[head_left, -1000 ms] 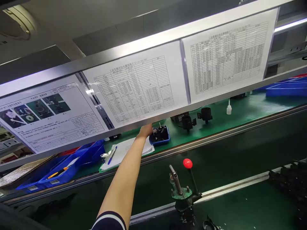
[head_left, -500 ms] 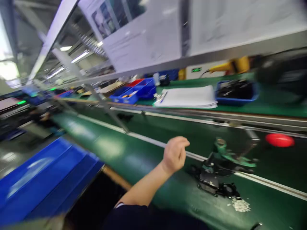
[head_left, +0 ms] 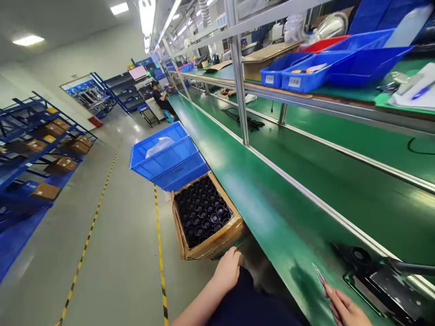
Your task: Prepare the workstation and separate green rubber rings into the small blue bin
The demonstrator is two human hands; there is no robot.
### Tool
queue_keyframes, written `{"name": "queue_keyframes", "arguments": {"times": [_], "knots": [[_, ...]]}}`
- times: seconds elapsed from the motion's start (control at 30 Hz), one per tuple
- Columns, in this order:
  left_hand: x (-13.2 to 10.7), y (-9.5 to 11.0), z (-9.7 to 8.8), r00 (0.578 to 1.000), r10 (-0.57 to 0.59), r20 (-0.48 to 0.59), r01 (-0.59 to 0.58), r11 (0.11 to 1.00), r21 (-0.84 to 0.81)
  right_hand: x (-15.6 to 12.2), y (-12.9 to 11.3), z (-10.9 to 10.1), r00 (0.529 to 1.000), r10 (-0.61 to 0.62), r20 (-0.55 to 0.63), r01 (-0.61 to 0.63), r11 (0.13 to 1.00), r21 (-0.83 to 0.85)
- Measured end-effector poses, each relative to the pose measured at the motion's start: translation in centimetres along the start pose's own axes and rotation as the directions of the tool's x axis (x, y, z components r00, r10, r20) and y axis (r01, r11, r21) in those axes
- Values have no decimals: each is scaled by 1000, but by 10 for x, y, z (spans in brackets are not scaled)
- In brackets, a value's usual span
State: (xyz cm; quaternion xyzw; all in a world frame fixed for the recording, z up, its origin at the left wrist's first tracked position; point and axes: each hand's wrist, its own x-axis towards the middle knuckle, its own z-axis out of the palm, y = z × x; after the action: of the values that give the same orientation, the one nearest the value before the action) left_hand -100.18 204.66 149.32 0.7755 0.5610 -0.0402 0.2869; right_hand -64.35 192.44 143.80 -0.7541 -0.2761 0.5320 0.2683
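My left hand (head_left: 228, 269) is closed, its fingers curled under, just in front of a cardboard box (head_left: 217, 240) beside the bench. Whatever it may hold is hidden. Rows of round black cup-like parts (head_left: 204, 208) fill the box. At the lower right, my right hand (head_left: 346, 309) is closed on tweezers (head_left: 318, 274), their thin metal tips pointing up and left over the green bench top (head_left: 251, 199). Right of that hand lies a black device (head_left: 394, 287) with a round opening, partly cut off by the frame.
Blue crates (head_left: 170, 156) stand beyond the box. A metal post (head_left: 240, 86) rises from the bench. Blue bins (head_left: 309, 72) sit on the upper shelf, and black cables (head_left: 243, 118) lie below it. Shelving (head_left: 44, 145) lines the left wall. A person (head_left: 162, 97) sits farther down the line.
The view has swung left and down, bringing the box and aisle into sight. My left hand has moved from over the bench to the box. My right hand with the tweezers now shows.
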Motion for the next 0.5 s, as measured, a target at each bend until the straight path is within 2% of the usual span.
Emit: {"name": "queue_keyframes", "arguments": {"times": [0.07,0.17,0.3,0.4,0.5], "knots": [[12,-24,-5,998,-52,-45,54,998,39,8,-19,24,996,4,90,-10,998,65],[32,-73,-10,989,-127,-81,132,990,55,10,-45,65,993,-5,117,1,999,33],[61,-129,-16,996,-87,-8,87,995,47,14,-75,122,994,-34,108,45,994,-104],[86,-142,-18,999,19,40,-19,1000,12,24,-99,159,993,-98,73,114,956,-271],[114,-133,-17,995,96,39,-94,995,-34,37,-128,184,974,-215,66,220,848,-481]]}}
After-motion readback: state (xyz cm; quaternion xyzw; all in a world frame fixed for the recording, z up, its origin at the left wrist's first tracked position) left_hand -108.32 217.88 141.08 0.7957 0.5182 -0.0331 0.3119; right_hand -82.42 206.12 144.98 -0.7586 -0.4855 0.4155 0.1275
